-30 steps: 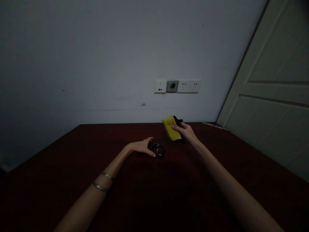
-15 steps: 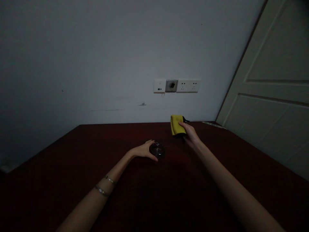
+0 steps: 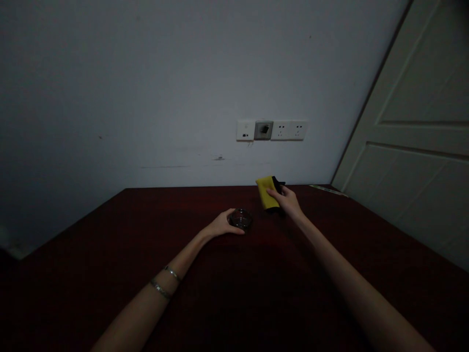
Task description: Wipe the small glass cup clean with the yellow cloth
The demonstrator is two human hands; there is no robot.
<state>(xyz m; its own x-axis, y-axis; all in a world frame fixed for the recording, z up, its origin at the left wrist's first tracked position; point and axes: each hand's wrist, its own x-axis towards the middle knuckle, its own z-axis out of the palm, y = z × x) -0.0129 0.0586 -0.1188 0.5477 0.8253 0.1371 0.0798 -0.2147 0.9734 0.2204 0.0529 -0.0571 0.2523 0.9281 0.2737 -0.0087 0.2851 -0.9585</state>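
My left hand point(image 3: 224, 225) is wrapped round the left side of a small round glass ashtray point(image 3: 242, 221), thumb along its near edge and fingers at its far side. The glass is dark and see-through; I cannot tell whether it rests on the table or is slightly raised. To the right, my right hand point(image 3: 288, 200) grips a folded yellow cloth point(image 3: 267, 193) with black edging, its thumb pressed on the yellow face. The cloth is held above the table, right of and beyond the ashtray.
The dark red table point(image 3: 176, 215) runs back to a pale wall point(image 3: 164, 98). Socket plates point(image 3: 289, 130) are set in that wall. A panelled door point(image 3: 414, 146) stands at the right, and a thin strip point(image 3: 330, 190) lies near the table's back right corner.
My left hand and the ashtray have shifted slightly away from me. The cloth in my right hand has tilted and moved a little left and lower. The view has turned slightly left.
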